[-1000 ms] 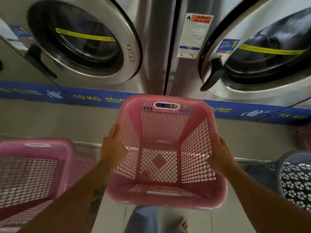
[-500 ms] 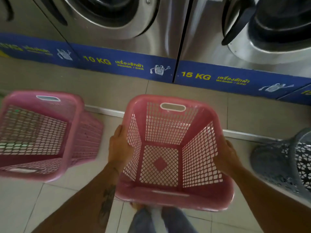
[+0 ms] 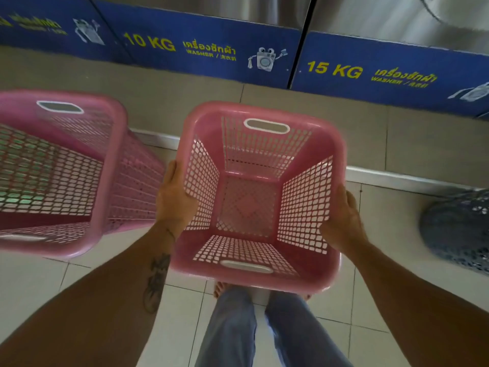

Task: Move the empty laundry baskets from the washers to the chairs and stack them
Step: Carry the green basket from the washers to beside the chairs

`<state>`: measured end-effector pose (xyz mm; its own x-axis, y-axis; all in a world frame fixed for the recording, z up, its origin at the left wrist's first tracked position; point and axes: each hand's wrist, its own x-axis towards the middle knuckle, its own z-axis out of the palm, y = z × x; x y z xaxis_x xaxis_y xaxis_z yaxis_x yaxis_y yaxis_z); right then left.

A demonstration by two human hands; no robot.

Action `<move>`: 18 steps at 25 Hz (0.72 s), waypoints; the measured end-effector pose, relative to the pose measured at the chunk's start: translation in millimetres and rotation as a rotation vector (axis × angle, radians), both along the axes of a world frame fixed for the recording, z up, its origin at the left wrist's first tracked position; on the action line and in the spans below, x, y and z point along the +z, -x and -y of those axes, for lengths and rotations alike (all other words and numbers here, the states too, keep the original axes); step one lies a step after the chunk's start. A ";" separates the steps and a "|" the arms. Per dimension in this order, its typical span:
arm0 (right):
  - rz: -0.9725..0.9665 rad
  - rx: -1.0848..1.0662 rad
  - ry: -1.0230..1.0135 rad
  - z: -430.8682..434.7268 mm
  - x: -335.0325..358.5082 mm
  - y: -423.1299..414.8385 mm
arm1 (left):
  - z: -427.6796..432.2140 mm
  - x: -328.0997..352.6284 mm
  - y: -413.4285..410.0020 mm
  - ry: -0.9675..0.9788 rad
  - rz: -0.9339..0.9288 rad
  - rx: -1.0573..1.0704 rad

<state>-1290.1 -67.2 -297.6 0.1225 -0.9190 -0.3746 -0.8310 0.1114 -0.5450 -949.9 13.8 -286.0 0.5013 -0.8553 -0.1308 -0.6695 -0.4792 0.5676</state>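
Two hands on one pink laundry basket point(image 3: 254, 202), frame center, held up off the tiled floor point(image 3: 397, 260) in front of the washers point(image 3: 211, 46) along the top edge. Left hand point(image 3: 176, 200) clamped on the basket's left rim, thumb over the lip, fingers underneath out of sight. Right hand point(image 3: 341, 221) wrapped round the right rim the same way. Basket empty, mesh bottom clear. Chairs not in view, so the carry isn't done and no stacking yet.

Second pink basket point(image 3: 60, 168) at frame left, tilted, just beside the left hand; can't tell what it rests on or whether it's one basket or two nested. Grey perforated basket point(image 3: 457, 234) at the right edge on the floor.

Risks, my read:
- A swing left would knock the second pink basket, since the gap is small, and being tilted it might tip or slide.
- A turn right could catch the grey basket with the rim or a leg.
- Bare feet point(image 3: 221, 290) sit right under the basket, lower center. The smooth tile may be slick, and the basket blocks the view of the feet, so a stumble is possible while backing off.
- The grip is only on the rim lips, so a jolt could twist thin plastic free of one hand.
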 end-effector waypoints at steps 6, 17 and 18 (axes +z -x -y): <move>-0.088 0.130 -0.143 -3.9 36.6 -20.3 | -2.7 28.0 -30.0 -0.347 -0.076 -0.071; -0.048 0.193 -0.006 -26.8 272.7 -49.5 | -55.1 260.3 -3.7 -0.056 -0.029 -0.131; -0.049 0.192 0.019 -27.1 291.6 -52.2 | -66.2 280.9 -4.7 -0.008 -0.016 -0.111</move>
